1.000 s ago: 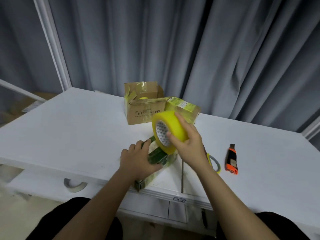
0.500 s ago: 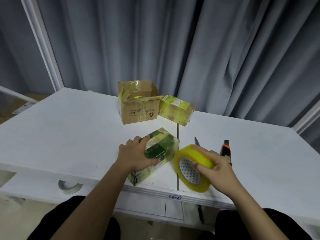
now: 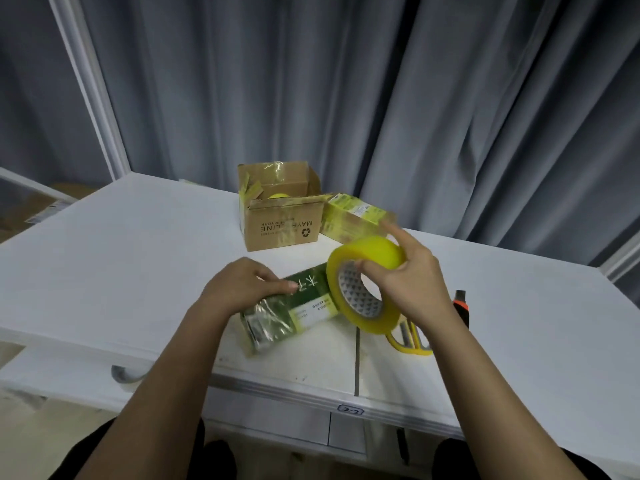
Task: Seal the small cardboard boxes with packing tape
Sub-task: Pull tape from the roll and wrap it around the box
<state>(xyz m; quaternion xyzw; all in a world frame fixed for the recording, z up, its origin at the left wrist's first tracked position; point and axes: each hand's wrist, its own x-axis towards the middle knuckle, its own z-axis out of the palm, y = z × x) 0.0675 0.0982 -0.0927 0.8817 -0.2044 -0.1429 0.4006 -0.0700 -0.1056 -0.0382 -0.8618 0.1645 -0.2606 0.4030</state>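
White table (image 3: 104,271); glossy green box (image 3: 298,306), yellow tape roll (image 3: 367,258).

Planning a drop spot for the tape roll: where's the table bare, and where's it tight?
Bare: the wide table stretch left of the brown box and left hand; also the right side beyond the orange knife.
Tight: the middle, where the green box, tape roll, right hand and yellow scissors cluster.
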